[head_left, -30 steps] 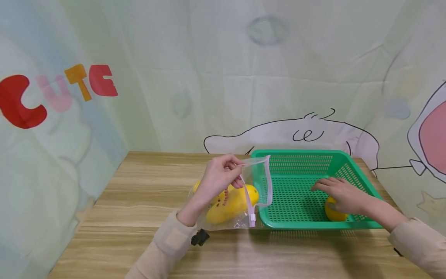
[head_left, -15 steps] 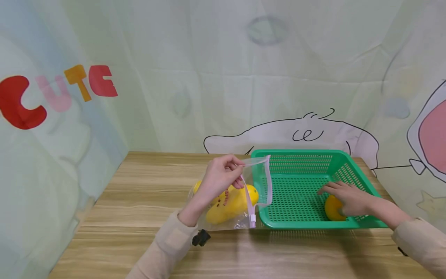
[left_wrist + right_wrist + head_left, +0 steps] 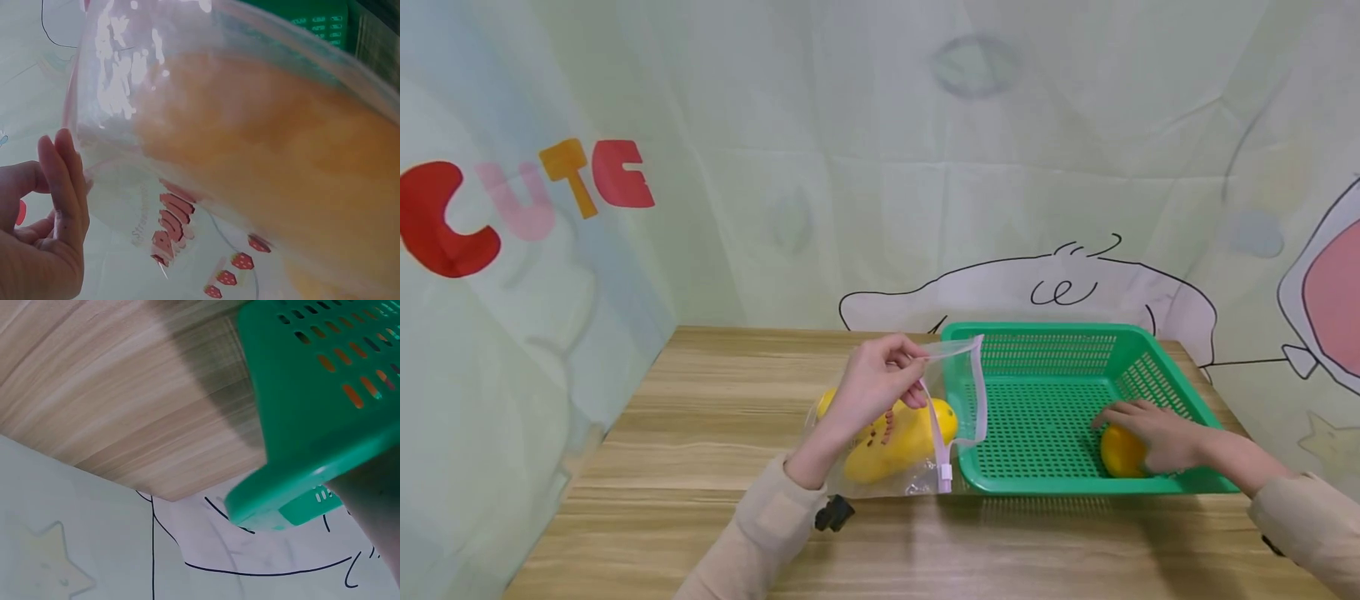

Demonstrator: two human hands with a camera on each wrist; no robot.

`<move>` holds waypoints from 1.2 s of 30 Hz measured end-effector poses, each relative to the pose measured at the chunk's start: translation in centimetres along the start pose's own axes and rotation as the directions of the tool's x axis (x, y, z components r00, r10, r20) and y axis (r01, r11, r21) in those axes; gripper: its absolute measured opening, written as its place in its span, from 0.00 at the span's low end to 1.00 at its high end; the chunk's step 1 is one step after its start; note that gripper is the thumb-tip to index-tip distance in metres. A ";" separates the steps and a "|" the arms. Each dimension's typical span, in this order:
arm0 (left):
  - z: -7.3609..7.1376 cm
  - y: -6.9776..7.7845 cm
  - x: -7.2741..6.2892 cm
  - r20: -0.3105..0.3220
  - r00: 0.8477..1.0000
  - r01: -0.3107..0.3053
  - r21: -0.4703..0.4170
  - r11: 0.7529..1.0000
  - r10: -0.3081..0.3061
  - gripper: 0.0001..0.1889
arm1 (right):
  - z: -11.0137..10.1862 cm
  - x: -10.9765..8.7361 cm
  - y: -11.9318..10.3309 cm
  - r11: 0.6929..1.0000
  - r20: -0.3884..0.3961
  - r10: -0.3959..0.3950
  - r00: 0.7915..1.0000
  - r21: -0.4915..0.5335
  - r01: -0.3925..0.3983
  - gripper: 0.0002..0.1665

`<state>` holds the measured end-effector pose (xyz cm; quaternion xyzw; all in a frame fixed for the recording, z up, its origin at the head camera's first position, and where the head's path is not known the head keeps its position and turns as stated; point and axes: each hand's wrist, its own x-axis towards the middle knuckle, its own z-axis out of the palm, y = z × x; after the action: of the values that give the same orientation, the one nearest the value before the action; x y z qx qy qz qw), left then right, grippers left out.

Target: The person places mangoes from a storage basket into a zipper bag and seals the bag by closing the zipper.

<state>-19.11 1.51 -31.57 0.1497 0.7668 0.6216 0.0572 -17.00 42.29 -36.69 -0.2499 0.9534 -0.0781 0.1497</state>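
My left hand pinches the rim of a clear zip bag with a pale pink edge and a white slider. Yellow, elongated fruit lies inside it, partly behind the hand. In the left wrist view, the bag's printed film and blurred fruit fill much of the picture beside the fingers. My right hand reaches into the green basket and curls its fingers over a rounded orange-yellow fruit. The palm hides part of that fruit, and the thumb cannot be made out.
A wooden table carries the bag and the basket, which stand side by side with the bag's mouth overlapping the basket's left rim. Behind them hangs a printed cloth backdrop. The basket's rim passes close by the right forearm.
My right hand has shifted slightly right and lower, its fingers coming down around the far side of the fruit in the basket. The left hand and bag have stayed almost still.
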 end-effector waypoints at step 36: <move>0.1 0.0 -0.2 -0.010 1.000 0.018 -0.010 1.000 -0.019 0.05 | 1.4 0.3 0.7 0.995 -0.042 -0.059 0.997 -0.086 0.055 0.35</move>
<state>-18.93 1.56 -31.62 0.1393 0.7654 0.6254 0.0599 -17.09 42.68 -38.23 -0.2815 0.9514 -0.0474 0.1155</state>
